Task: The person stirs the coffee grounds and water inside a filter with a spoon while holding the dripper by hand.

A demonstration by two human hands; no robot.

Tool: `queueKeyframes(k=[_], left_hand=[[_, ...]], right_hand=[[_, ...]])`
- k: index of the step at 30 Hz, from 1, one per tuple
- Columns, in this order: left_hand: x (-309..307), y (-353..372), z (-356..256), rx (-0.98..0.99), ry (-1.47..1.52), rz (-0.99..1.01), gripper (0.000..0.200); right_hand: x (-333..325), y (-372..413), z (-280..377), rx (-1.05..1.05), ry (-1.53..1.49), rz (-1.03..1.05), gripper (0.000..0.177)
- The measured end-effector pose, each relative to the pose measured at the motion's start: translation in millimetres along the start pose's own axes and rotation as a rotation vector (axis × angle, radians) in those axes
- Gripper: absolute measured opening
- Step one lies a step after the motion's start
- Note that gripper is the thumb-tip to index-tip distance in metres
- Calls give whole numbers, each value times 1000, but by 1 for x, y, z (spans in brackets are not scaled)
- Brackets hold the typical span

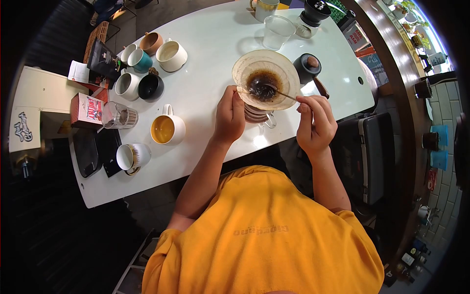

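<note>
A paper coffee filter [289, 81] with dark wet coffee grounds [264, 84] in its middle sits in a dripper above a glass server [256, 114]. My left hand [231, 116] is closed, thumb and fingers pinching the near left edge of the filter. Between the fingertips of my right hand [316, 122] is the handle of a thin spoon [286, 95], its bowl dipping into the coffee. The dripper itself is mostly hidden by the paper and my hands.
Beyond the filter stand a clear plastic cup [278, 32] and a coffee grinder [316, 13]. A dark lidded pot [307, 67] with a wooden handle is at its right. Several cups, a yellow-lined mug [168, 128], a tipped glass [120, 115] and a black tray [87, 153] occupy the table's left.
</note>
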State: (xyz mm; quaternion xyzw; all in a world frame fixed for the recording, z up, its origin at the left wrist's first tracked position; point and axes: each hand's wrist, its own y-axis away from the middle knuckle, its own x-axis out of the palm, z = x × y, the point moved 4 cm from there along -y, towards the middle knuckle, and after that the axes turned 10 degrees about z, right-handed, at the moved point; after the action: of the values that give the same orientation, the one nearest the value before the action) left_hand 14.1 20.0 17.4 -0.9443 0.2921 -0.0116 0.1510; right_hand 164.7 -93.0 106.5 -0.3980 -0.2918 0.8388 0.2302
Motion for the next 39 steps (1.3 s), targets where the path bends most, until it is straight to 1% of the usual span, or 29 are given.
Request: queueKeyframes(k=[1, 3, 7, 9, 13, 19, 22, 25, 29, 31, 34, 37, 39], left_hand=[[0, 0, 0, 0, 0, -1, 24], [0, 0, 0, -2, 9, 2, 24], [1, 0, -1, -2, 18, 2, 24], [1, 0, 0, -9, 33, 2, 24], [1, 1, -1, -3, 37, 7, 24], [1, 1, 4, -8, 57, -3, 23], [1, 1, 2, -15, 50, 2, 23], [1, 1, 2, -5, 31, -1, 23], [1, 1, 1, 5, 23, 2, 24], [1, 0, 1, -3, 38, 5, 24], [1, 0, 0, -2, 45, 8, 25], [2, 0, 0, -28, 54, 11, 25], [3, 0, 4, -39, 186, -7, 24]], right_hand=[[0, 0, 0, -1, -1, 1, 11], [-4, -1, 0, 0, -21, -76, 12], [-6, -5, -2, -17, 3, -92, 12], [-5, -8, 0, -55, 54, -54, 12], [2, -8, -1, -47, 39, 4, 12], [4, -4, -4, 38, -48, -15, 10], [-3, -4, -1, 69, -108, -112, 10], [-5, -3, 1, 117, -145, -95, 10], [1, 1, -1, 71, -136, -68, 9], [3, 1, 0, 57, -73, -33, 10], [4, 2, -2, 106, -74, -43, 10], [4, 0, -2, 110, -67, -34, 10], [4, -1, -1, 104, -52, -27, 9]])
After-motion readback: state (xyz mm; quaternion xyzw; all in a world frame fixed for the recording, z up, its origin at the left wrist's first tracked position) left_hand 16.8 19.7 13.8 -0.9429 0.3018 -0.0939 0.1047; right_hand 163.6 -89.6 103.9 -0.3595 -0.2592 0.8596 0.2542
